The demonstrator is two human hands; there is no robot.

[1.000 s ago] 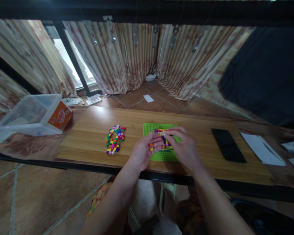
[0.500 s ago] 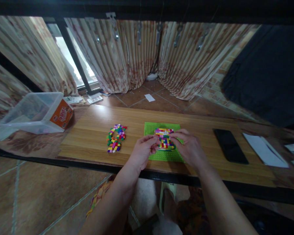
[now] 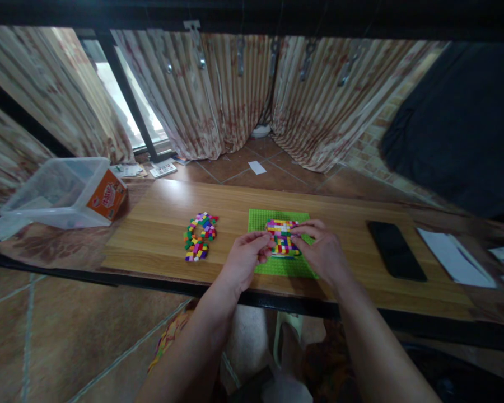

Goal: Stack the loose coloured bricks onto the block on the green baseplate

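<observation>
A block of many-coloured toy bricks (image 3: pixel 284 242) stands on a green studded baseplate (image 3: pixel 277 270). My left hand (image 3: pixel 251 251) is closed at the block's left side, thumb and fingertips pressed together by its edge. From the right, my right hand (image 3: pixel 319 242) reaches over the block's right edge with thumb and forefinger bent in a pinch. Whether a small brick sits in either pinch is hidden by the fingers. Left of the baseplate, a loose heap of small coloured bricks (image 3: pixel 210 230) lies in a curved shape on the wooden board.
The wooden board (image 3: pixel 147 235) lies along the table. A clear plastic bin (image 3: pixel 63 218) with an orange label stands at the far left. On the right are a black phone (image 3: pixel 395 251) and white paper (image 3: pixel 453 257). Curtains (image 3: pixel 235 101) hang behind.
Both hands stay at the block's two sides, with only a very slight shift of the right fingers. The view has moved a little; bricks and baseplate look the same.
</observation>
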